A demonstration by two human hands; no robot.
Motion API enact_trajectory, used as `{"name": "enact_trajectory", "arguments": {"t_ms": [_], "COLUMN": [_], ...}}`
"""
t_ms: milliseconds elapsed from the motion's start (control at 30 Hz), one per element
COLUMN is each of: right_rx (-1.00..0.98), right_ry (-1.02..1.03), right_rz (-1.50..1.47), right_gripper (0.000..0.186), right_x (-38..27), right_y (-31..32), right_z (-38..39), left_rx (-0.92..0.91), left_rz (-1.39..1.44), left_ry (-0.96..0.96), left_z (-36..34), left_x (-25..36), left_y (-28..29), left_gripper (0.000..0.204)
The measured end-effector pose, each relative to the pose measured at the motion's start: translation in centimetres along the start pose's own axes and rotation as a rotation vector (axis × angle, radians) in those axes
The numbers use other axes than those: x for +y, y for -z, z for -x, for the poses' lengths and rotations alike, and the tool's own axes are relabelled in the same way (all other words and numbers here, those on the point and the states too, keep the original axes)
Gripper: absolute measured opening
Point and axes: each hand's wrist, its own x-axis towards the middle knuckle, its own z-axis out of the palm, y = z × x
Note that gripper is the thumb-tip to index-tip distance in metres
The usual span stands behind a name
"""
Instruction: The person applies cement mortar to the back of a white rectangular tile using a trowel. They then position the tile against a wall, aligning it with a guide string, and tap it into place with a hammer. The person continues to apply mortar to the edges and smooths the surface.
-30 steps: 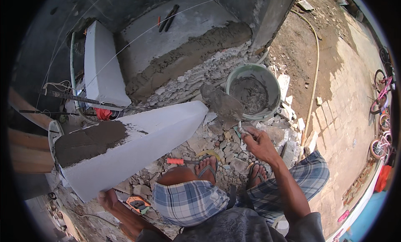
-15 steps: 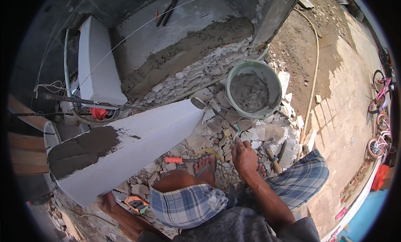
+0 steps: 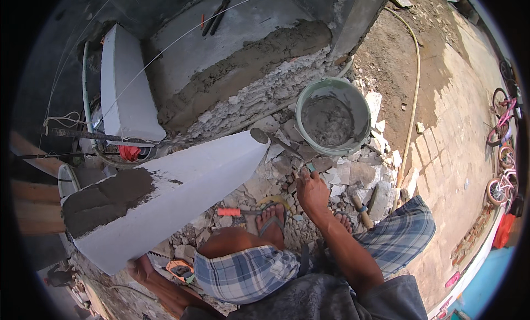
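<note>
A long white lightweight concrete block [image 3: 204, 179] lies aslant in front of me, grey mortar [image 3: 110, 201] spread over its left end and a small dark patch at its far right tip. My left hand [image 3: 141, 267] holds the block's lower left corner, its fingers hidden beneath. In my right hand [image 3: 312, 194], closed round the handle, is a trowel [image 3: 291, 151] whose narrow dark blade points at the block's right tip. Just beyond that hand, a pale green bucket [image 3: 361, 140] holds wet grey mortar.
Behind stands a broken low wall topped with a mortar bed [image 3: 243, 66]; pliers [image 3: 216, 16] lie past it. Another white block [image 3: 130, 91] leans at left. A thin string crosses above. Rubble, a handsaw [image 3: 179, 269], a red-handled tool [image 3: 229, 212] and a wooden-handled tool [image 3: 362, 212] surround my feet.
My right hand has moved slightly left and up with the trowel, bringing the blade closer to the block's right tip. The left hand stays at the block's corner.
</note>
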Motion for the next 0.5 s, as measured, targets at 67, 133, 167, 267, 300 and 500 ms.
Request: {"name": "enact_trajectory", "arguments": {"t_ms": [67, 133, 167, 267, 300, 500], "right_rx": [0.024, 0.127, 0.160, 0.184, 0.139, -0.052], "right_ry": [-0.024, 0.018, 0.058, 0.154, 0.169, 0.099], "right_rz": [-0.050, -0.103, -0.109, -0.124, -0.127, -0.229], "right_gripper": [0.038, 0.036, 0.036, 0.037, 0.038, 0.041], "right_x": [-0.3, -0.8, -1.1, -1.8, -1.8, -2.9], "right_y": [0.8, 0.9, 0.7, 0.9, 1.3, 6.7], "right_z": [0.7, 1.1, 0.9, 0.2, 0.5, 3.4], "left_rx": [-0.024, -0.044, -0.053, -0.081, -0.101, -0.043], "left_rz": [-0.009, -0.007, 0.004, 0.052, 0.039, 0.035], "left_ry": [-0.004, -0.014, -0.018, -0.010, -0.003, 0.009], "left_z": [-0.2, -0.5, -0.7, -1.6, -1.7, -1.1], "left_x": [0.0, -0.1, -0.1, -0.5, -0.5, 0.0], "left_y": [0.0, 0.1, 0.1, 0.4, 0.0, 2.3], "left_gripper": [0.094, 0.093, 0.093, 0.091, 0.091, 0.094]}}
